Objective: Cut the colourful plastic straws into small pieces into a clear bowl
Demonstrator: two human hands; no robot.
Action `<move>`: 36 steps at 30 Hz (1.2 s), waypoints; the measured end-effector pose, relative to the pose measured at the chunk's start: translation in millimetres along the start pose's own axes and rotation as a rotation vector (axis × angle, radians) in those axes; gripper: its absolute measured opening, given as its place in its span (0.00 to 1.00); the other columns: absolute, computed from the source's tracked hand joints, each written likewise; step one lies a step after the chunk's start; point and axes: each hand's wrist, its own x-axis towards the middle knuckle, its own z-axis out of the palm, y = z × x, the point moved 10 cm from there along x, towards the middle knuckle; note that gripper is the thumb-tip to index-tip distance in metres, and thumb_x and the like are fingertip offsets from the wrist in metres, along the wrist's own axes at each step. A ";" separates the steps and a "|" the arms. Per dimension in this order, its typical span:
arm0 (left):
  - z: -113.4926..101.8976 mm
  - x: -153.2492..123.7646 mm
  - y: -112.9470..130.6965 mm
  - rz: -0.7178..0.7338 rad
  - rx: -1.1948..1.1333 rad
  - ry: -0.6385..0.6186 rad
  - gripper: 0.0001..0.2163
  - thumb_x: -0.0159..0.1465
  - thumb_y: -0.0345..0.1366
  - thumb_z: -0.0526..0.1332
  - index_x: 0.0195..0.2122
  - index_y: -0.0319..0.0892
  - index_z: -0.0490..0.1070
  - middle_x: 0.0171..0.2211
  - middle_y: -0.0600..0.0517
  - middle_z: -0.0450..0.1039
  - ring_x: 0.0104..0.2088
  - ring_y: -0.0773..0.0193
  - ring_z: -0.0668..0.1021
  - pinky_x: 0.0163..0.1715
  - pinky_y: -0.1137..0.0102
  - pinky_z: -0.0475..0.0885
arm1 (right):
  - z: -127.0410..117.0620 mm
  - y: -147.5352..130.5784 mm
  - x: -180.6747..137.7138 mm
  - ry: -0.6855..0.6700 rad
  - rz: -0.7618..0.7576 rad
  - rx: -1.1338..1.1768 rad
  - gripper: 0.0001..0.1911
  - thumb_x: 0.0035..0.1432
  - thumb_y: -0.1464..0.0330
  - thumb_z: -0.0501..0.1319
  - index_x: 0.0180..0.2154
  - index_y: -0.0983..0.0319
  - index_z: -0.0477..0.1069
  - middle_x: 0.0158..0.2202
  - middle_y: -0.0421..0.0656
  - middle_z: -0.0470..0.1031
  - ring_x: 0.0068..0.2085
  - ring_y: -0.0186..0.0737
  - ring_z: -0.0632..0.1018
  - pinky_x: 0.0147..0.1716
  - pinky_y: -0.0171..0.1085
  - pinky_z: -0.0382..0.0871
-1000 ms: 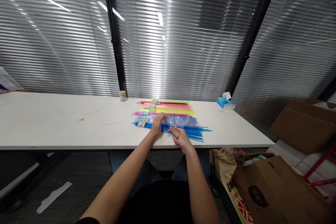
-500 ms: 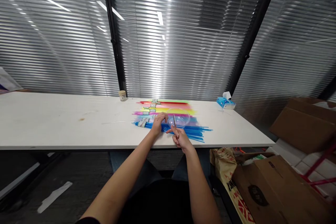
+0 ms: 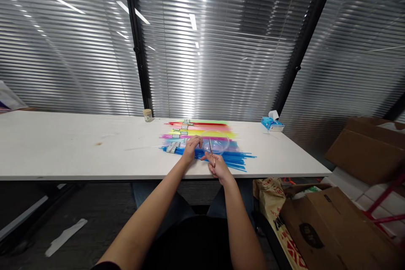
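Observation:
My right hand (image 3: 217, 166) is closed on a pair of scissors (image 3: 211, 147), blades pointing up and away over the near rim of a clear plastic bowl (image 3: 224, 147). Just left of the bowl, my left hand (image 3: 191, 148) has its fingers bent and pinched together. A thin translucent straw (image 3: 142, 148) runs leftward from that hand, low above the table; its held end is hidden by the fingers. Under and around both hands lie blue straws (image 3: 236, 161), loosely fanned to the right. Behind them are bundles of purple, pink, yellow (image 3: 218, 133), red and green straws with printed wrappers (image 3: 172, 147).
The white table (image 3: 79, 152) ends close to my body. A small lidded jar (image 3: 147, 114) stands at its back edge, and a blue tissue pack (image 3: 272, 123) at the back right. Cardboard boxes (image 3: 341, 223) and a paper bag (image 3: 274, 206) sit at the lower right.
The translucent straw has shifted slightly to the right, and more of its length shows. Both hands and the scissors have barely moved.

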 end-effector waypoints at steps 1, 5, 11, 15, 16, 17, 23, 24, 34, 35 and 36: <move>-0.2 0.2 0.2 -0.001 0.002 0.005 0.18 0.68 0.44 0.50 0.20 0.46 0.61 0.29 0.48 0.70 0.38 0.55 0.73 0.45 0.61 0.70 | -0.6 0.7 0.3 0.006 0.003 0.003 0.28 0.56 0.42 0.66 0.33 0.61 0.75 0.09 0.28 0.52 0.13 0.28 0.48 0.12 0.32 0.38; -2.1 0.6 0.1 -0.004 0.006 0.023 0.18 0.68 0.44 0.50 0.21 0.46 0.61 0.28 0.49 0.69 0.37 0.55 0.73 0.44 0.62 0.69 | -3.9 3.1 1.4 0.037 0.019 0.012 0.26 0.58 0.43 0.65 0.34 0.61 0.75 0.10 0.28 0.52 0.13 0.28 0.47 0.12 0.32 0.39; -3.5 0.9 -2.0 -0.005 0.001 0.031 0.18 0.69 0.44 0.48 0.21 0.45 0.60 0.29 0.49 0.69 0.36 0.57 0.73 0.42 0.63 0.69 | -5.3 4.0 1.7 0.049 0.037 0.019 0.22 0.62 0.48 0.64 0.34 0.61 0.75 0.10 0.28 0.53 0.13 0.28 0.47 0.12 0.32 0.38; -3.1 1.5 -2.4 -0.006 0.004 0.027 0.18 0.69 0.44 0.48 0.22 0.45 0.60 0.29 0.49 0.69 0.36 0.57 0.73 0.42 0.63 0.69 | -5.0 3.9 1.4 0.046 0.034 0.023 0.23 0.61 0.47 0.65 0.34 0.61 0.75 0.10 0.28 0.53 0.13 0.28 0.47 0.12 0.32 0.38; -3.1 1.6 -2.5 -0.007 0.006 0.026 0.18 0.69 0.44 0.48 0.22 0.45 0.60 0.29 0.49 0.69 0.36 0.57 0.73 0.42 0.63 0.69 | -5.0 3.8 1.4 0.045 0.030 0.024 0.23 0.60 0.47 0.65 0.33 0.61 0.75 0.10 0.28 0.53 0.13 0.28 0.47 0.12 0.32 0.38; -3.0 1.6 -2.6 -0.008 0.008 0.025 0.18 0.69 0.44 0.47 0.22 0.45 0.60 0.28 0.49 0.69 0.36 0.57 0.73 0.42 0.63 0.69 | -4.9 3.5 1.4 0.045 0.026 0.026 0.23 0.59 0.46 0.66 0.33 0.61 0.75 0.10 0.28 0.53 0.13 0.28 0.47 0.12 0.32 0.38; -3.0 0.9 -6.2 -0.010 0.022 0.023 0.17 0.69 0.44 0.47 0.23 0.46 0.60 0.29 0.49 0.69 0.36 0.56 0.73 0.42 0.63 0.68 | -3.2 0.8 1.2 0.027 0.010 0.025 0.27 0.58 0.42 0.64 0.33 0.60 0.74 0.09 0.27 0.52 0.13 0.28 0.46 0.12 0.32 0.38; -2.9 0.9 -7.1 -0.010 0.023 0.022 0.17 0.69 0.44 0.47 0.24 0.46 0.61 0.29 0.50 0.69 0.36 0.57 0.72 0.41 0.63 0.68 | -2.5 0.3 1.2 0.020 0.012 0.023 0.27 0.59 0.41 0.63 0.33 0.60 0.74 0.08 0.27 0.51 0.12 0.28 0.46 0.12 0.32 0.38; 1.1 -0.2 -4.9 -0.003 0.016 -0.019 0.17 0.69 0.41 0.47 0.23 0.45 0.60 0.30 0.49 0.69 0.37 0.56 0.72 0.43 0.63 0.69 | 2.2 -3.3 -0.6 -0.025 0.007 -0.011 0.27 0.62 0.44 0.59 0.33 0.62 0.74 0.08 0.28 0.52 0.12 0.28 0.47 0.12 0.32 0.39; 1.3 -0.4 -4.5 -0.002 0.014 -0.022 0.17 0.69 0.41 0.48 0.23 0.45 0.60 0.30 0.49 0.69 0.37 0.56 0.72 0.43 0.63 0.69 | 2.1 -3.4 -0.8 -0.024 0.006 -0.012 0.26 0.62 0.44 0.60 0.33 0.62 0.74 0.08 0.28 0.52 0.12 0.28 0.47 0.12 0.32 0.39; 1.3 -0.5 -4.4 -0.002 0.013 -0.025 0.17 0.69 0.41 0.48 0.22 0.45 0.59 0.30 0.49 0.69 0.38 0.56 0.73 0.43 0.63 0.69 | 2.0 -3.3 -0.9 -0.023 0.006 -0.012 0.26 0.62 0.44 0.60 0.33 0.61 0.74 0.08 0.28 0.52 0.12 0.28 0.47 0.12 0.32 0.39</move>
